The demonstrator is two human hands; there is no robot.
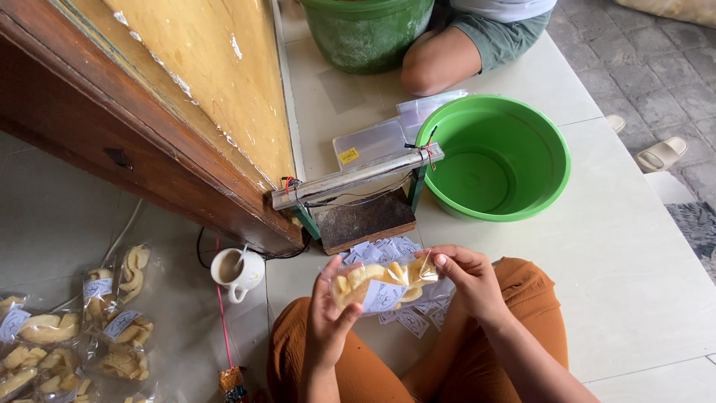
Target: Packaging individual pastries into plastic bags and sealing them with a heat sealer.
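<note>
Between both hands I hold a small clear plastic bag of yellow crackers (pixel 377 283) with a white paper label inside. My left hand (pixel 328 317) grips the bag's left end from below. My right hand (pixel 466 280) pinches its right, open end. Just beyond the bag stands a bar-type heat sealer (pixel 356 179) on green legs over a dark wooden base (pixel 365 222). Loose white paper labels (pixel 406 317) lie on the floor under my hands, between my orange-clad knees.
An empty green basin (pixel 498 160) sits right of the sealer. A white cup of brown drink (pixel 237 270) stands at left, with several packed cracker bags (pixel 112 328) beyond it. Another person's knee (pixel 436 60) and a dark green bucket (pixel 365 33) are ahead. A wooden door (pixel 186 97) leans left.
</note>
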